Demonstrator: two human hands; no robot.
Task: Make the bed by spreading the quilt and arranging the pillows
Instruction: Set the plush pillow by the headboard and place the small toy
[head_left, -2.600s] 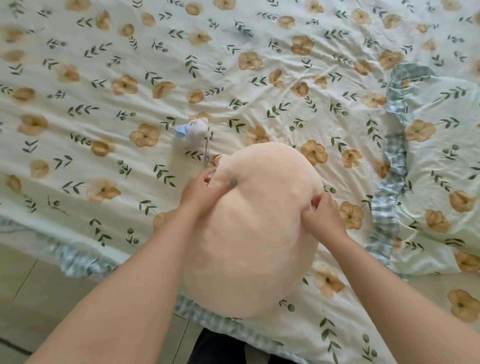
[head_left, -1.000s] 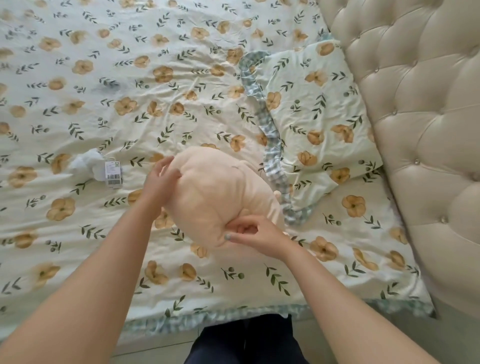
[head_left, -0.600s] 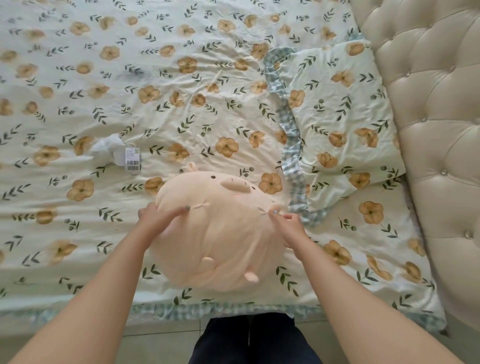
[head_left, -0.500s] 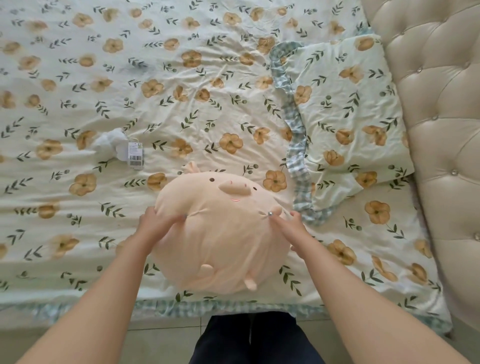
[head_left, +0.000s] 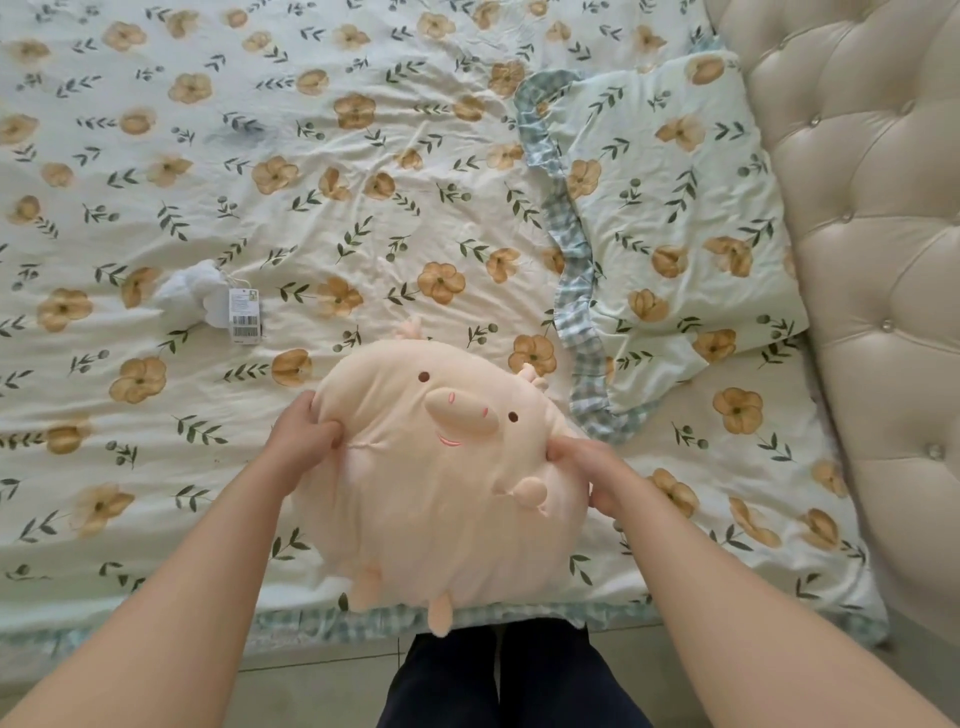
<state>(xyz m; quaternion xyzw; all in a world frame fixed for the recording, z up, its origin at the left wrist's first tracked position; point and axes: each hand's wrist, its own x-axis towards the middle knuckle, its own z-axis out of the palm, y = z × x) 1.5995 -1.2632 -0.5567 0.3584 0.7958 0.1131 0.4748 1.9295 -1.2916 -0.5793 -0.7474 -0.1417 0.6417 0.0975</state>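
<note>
The pig-shaped plush pillow (head_left: 441, 483) is now face up: its snout and two small eyes look at the camera, while 2.6 seconds ago only its plain back was visible. In the last second it was turned over between the hands and brought nearer to the person. It now rests at the near edge of the bed, at about 6 o'clock in the view, and its feet hang a little over the checked border of the quilt (head_left: 363, 171).

The left hand (head_left: 304, 434) is closed on the pillow's side at about 9 o'clock, with the thumb pressing into the fabric. The right hand (head_left: 587, 467) grips the opposite side at about 3 o'clock, fingers curled around the edge. I judge that the turning is finished and the pillow still needs to be placed near the head of the bed.

Farther away, the quilt is spread across the bed, with some wrinkles but no big folds. At about 10 o'clock from the pillow lies a small white plush toy (head_left: 195, 293) with a paper barcode tag (head_left: 244, 314); it is apart from the pillow and not in the way, but it probably needs tidying later.

At about 1 o'clock, the floral pillow (head_left: 675, 208) with the checked frill lies beside the tufted headboard (head_left: 872, 208) at 3 o'clock. A free strip of quilt lies between the plush pillow and the headboard, so nothing seems to block the way there.
</note>
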